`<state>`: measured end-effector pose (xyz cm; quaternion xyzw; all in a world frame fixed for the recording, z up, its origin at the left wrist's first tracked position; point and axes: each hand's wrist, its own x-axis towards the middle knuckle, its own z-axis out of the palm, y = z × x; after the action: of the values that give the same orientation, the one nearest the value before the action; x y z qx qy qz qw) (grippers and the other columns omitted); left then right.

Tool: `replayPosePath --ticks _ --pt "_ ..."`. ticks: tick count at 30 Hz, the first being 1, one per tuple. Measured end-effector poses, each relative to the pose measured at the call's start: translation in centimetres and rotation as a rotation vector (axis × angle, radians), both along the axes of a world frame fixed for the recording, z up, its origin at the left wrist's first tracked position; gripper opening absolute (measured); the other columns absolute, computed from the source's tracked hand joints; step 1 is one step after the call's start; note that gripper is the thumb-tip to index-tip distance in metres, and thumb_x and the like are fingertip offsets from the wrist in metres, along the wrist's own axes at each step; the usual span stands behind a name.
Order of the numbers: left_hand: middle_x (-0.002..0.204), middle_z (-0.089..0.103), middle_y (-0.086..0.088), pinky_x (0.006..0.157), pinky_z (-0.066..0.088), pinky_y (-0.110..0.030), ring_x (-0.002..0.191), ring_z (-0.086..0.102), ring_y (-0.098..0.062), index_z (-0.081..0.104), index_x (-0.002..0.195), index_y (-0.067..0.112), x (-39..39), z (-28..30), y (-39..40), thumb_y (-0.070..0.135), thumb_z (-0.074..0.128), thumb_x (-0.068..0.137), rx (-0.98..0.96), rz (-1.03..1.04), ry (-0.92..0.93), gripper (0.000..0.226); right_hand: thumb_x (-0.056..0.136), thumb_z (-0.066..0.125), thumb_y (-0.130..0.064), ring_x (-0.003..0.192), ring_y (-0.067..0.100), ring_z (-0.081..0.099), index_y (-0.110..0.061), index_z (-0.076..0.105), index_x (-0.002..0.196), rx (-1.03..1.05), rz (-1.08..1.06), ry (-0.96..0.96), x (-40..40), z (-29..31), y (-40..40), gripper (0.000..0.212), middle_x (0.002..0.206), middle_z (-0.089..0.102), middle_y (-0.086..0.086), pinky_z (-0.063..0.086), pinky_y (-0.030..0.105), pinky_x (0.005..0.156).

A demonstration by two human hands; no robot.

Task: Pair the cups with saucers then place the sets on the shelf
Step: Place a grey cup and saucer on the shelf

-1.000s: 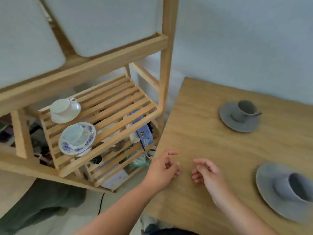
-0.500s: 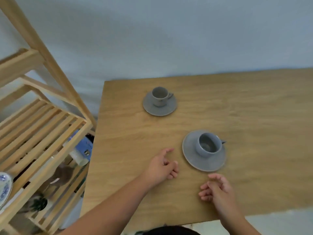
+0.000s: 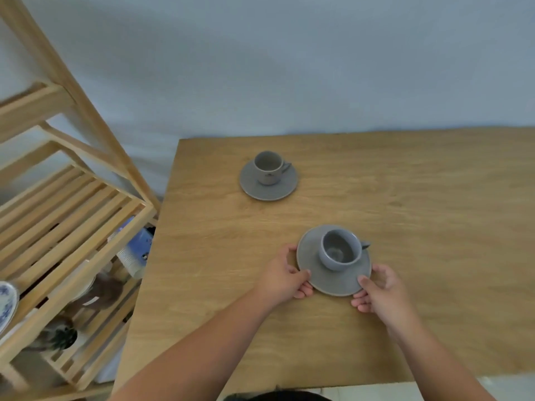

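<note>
A grey cup (image 3: 340, 252) stands on a wide grey saucer (image 3: 321, 277) near the table's front. My left hand (image 3: 285, 274) grips the saucer's left rim, thumb on top. My right hand (image 3: 382, 287) holds its right rim the same way. Farther back a smaller grey cup (image 3: 268, 167) sits on its own grey saucer (image 3: 267, 190), untouched. The wooden slatted shelf (image 3: 72, 227) stands to the left of the table. A blue-patterned saucer (image 3: 6, 306) shows at the shelf's left edge, mostly cut off.
The wooden table (image 3: 405, 212) stands against a pale wall. Below the slatted shelf, lower levels hold a blue box (image 3: 139, 244), a white roll and some dark items. The shelf's slanted post (image 3: 86, 111) rises close to the table's left corner.
The view swung from the shelf to the table. Both hands moved forward from the bare tabletop and closed on the rims of the near saucer.
</note>
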<state>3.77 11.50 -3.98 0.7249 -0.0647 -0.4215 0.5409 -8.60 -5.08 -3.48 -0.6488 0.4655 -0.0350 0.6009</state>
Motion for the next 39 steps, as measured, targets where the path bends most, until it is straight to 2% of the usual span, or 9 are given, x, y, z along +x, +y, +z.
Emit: replayPosePath --ticks 10,15,22,25,28,32,36,39 --pt "0.072 0.073 -0.012 0.060 0.059 -0.029 0.062 0.070 -0.018 0.034 0.142 0.025 0.8 -0.6 7.9 0.008 0.064 0.093 -0.050 0.235 0.059 0.060 0.094 0.056 -0.002 0.038 0.017 0.061 -0.014 0.046 0.117 0.058 0.175 -0.099 4.2 -0.6 5.4 0.028 0.061 0.062 0.019 0.049 0.023 0.035" --pt "0.070 0.072 -0.014 0.055 0.057 -0.026 0.059 0.069 -0.019 0.037 0.139 0.023 1.6 -0.4 14.8 0.006 0.065 0.093 -0.061 0.440 0.043 0.057 0.095 0.054 -0.002 0.038 0.017 0.058 -0.015 0.043 0.117 0.087 0.347 -0.115 8.6 -0.8 11.1 0.028 0.060 0.060 0.018 0.048 0.022 0.036" --pt "0.069 0.073 -0.013 0.060 0.060 -0.030 0.060 0.070 -0.021 0.040 0.137 0.027 3.6 -0.2 23.8 0.006 0.065 0.093 -0.032 0.698 0.023 0.055 0.096 0.054 -0.003 0.035 0.014 0.057 -0.014 0.044 0.114 0.098 0.590 -0.114 15.7 -0.8 19.9 0.023 0.056 0.059 0.015 0.048 0.023 0.035" --pt "0.068 0.072 -0.014 0.056 0.058 -0.028 0.058 0.069 -0.020 0.040 0.137 0.026 4.6 0.0 27.1 0.004 0.063 0.094 -0.043 0.800 0.012 0.054 0.096 0.053 -0.003 0.033 0.013 0.056 -0.012 0.045 0.113 0.099 0.666 -0.122 18.6 -0.8 23.4 0.021 0.058 0.058 0.016 0.047 0.022 0.034" --pt "0.073 0.071 -0.018 0.059 0.060 -0.031 0.059 0.068 -0.021 0.038 0.141 0.022 5.6 0.3 30.2 0.002 0.063 0.093 -0.047 0.877 -0.016 0.057 0.097 0.051 -0.003 0.033 0.011 0.056 -0.014 0.046 0.113 0.101 0.742 -0.128 21.4 -0.9 26.7 0.020 0.058 0.058 0.015 0.048 0.020 0.035" --pt "0.076 0.072 -0.015 0.056 0.059 -0.026 0.059 0.069 -0.017 0.041 0.138 0.024 7.4 0.9 33.7 0.001 0.063 0.092 -0.039 0.956 0.005 0.055 0.098 0.049 -0.004 0.036 0.011 0.058 -0.016 0.046 0.113 0.099 0.835 -0.139 24.8 -1.0 30.5 0.019 0.061 0.061 0.015 0.050 0.020 0.038" --pt "0.082 0.074 -0.016 0.072 0.063 -0.038 0.067 0.070 -0.021 0.039 0.140 0.028 9.7 0.5 36.6 0.003 0.066 0.091 -0.018 1.007 0.058 0.062 0.098 0.050 -0.007 0.045 0.017 0.062 -0.021 0.045 0.113 0.073 0.897 -0.129 28.0 -1.2 33.7 0.021 0.063 0.066 0.015 0.054 0.022 0.043" --pt "0.086 0.075 -0.017 0.073 0.063 -0.038 0.069 0.071 -0.022 0.037 0.143 0.027 11.3 0.0 38.1 0.002 0.068 0.089 -0.003 1.034 0.064 0.067 0.098 0.053 -0.010 0.051 0.021 0.066 -0.020 0.047 0.117 0.022 0.917 -0.095 30.5 -1.8 35.5 0.022 0.068 0.069 0.015 0.056 0.026 0.048"
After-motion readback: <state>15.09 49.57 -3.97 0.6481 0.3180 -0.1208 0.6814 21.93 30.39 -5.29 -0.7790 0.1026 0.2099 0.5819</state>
